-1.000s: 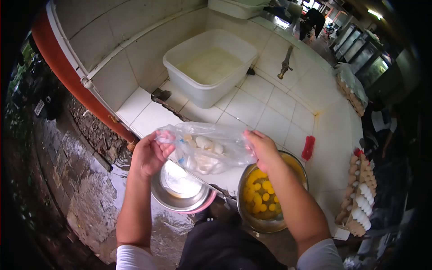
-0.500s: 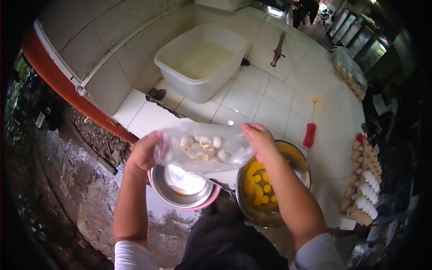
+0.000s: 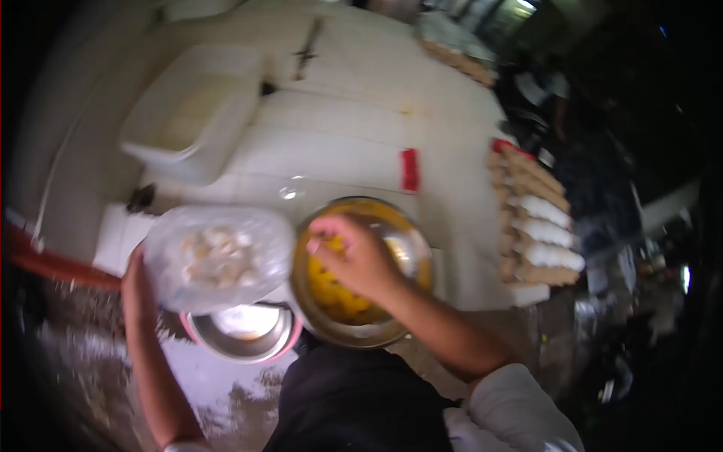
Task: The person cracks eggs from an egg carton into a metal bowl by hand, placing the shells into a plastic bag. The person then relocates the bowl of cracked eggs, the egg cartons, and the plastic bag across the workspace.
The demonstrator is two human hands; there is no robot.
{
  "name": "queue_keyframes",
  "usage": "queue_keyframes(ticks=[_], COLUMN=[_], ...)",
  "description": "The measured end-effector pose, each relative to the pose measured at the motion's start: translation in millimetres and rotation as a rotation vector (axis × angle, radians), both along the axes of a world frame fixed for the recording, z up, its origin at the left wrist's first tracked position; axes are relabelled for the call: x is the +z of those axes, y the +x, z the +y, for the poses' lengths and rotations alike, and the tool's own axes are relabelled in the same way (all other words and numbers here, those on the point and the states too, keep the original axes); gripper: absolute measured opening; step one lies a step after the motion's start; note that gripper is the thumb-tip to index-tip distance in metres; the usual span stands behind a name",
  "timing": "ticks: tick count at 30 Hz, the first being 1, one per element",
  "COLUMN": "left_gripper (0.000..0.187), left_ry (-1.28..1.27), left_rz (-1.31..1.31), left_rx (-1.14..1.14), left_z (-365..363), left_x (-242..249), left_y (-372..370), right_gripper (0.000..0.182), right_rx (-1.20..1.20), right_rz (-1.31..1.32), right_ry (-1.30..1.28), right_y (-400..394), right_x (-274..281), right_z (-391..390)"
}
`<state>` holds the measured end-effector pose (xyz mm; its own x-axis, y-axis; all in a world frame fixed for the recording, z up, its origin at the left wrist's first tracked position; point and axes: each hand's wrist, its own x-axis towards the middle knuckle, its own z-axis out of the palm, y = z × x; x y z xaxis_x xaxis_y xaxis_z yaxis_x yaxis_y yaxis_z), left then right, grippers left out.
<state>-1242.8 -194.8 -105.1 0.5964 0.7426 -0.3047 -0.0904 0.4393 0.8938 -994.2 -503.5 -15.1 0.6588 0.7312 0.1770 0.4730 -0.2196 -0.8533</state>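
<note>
My left hand (image 3: 138, 292) grips the left edge of a clear plastic bag (image 3: 167, 264). Cracked white eggshells (image 3: 218, 256) lie in the bag, blurred by motion. Below the bag, a metal pot (image 3: 256, 348) with a pink outer rim is partly covered by it. My right hand (image 3: 352, 252) is off the bag and over a large metal bowl (image 3: 416, 264); its fingers are bent with the thumb apart, and nothing shows in them. Yellow egg yolks (image 3: 331, 297) fill the bottom of that bowl, partly hidden by my hand.
Egg trays (image 3: 520, 181) with white eggs (image 3: 546, 230) stand on the right ledge, and covered trays (image 3: 456, 49) farther back. A white plastic tub (image 3: 181, 162), a tap (image 3: 305, 54) and a red object (image 3: 410, 169) are on the tiled area. A person (image 3: 546, 90) is at the far right.
My right hand has let go of the bag's right side and moved over the bowl of yolks. The left hand still holds the bag. The view has turned to the right.
</note>
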Motion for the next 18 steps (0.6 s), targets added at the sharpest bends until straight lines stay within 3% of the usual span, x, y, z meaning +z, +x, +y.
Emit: queue_keyframes(ticks=[3,4,6,7,8,9,10,11,13,15,18], left_gripper=[0.063,0.060,0.058,0.058,0.059,0.059,0.060,0.060,0.072,0.083,0.089], left_ry=[0.150,0.309,0.641,0.644,0.800,0.959,0.907,0.854,0.592,0.419,0.179], left_rz=[0.048,0.160,0.141,0.129,0.057,-0.016,-0.188,-0.357,-0.428,-0.414,-0.307], left_rx=[0.209,0.363,0.503,0.499,0.533,0.567,0.487,0.401,0.013,-0.412,-0.694], left_z=[5,-9,-33,-53,-75,-97,-122,-145,-186,-256,-339], left_x=[-14,7,34,52,70,85,96,102,91,113,137], left_y=[-16,-10,-9,-3,4,12,25,39,57,102,157], right_gripper=[0.023,0.022,0.021,0.018,0.015,0.016,0.015,0.023,0.050,0.061,0.075], right_rx=[0.031,0.028,-0.116,-0.247,-0.504,-0.652,-0.783,-0.916,-1.209,-1.125,-0.972], right_rz=[-0.104,-0.156,-0.312,-0.344,-0.269,-0.276,-0.437,-0.361,-0.009,0.267,0.554], right_ry=[-0.054,-0.087,-0.054,0.036,-0.021,0.096,0.192,0.229,0.294,0.339,0.316], right_y=[-10,-9,-5,1,8,22,50,68,106,135,173], right_x=[32,51,87,105,123,142,146,155,154,132,93], right_z=[-66,-92,-149,-179,-215,-249,-292,-334,-406,-466,-517])
